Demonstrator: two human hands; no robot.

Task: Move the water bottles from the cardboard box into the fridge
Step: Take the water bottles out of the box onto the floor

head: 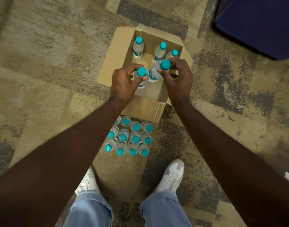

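You've got a bottle necked in each hand over the cardboard box (117, 51) – left hand (124, 82) on the upright bottle (141, 77), right hand (178, 79) on the tilted bottle (156, 71) – so lift straight up w/ firm grips, clear the 3 still inside

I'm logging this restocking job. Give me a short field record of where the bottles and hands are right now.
left hand: grips a bottle by its neck
right hand: grips a tilted bottle near its cap
cardboard box: open, on carpet
loose in box: three upright bottles
outside box: twelve-bottle cluster on the floor
fridge: not in view
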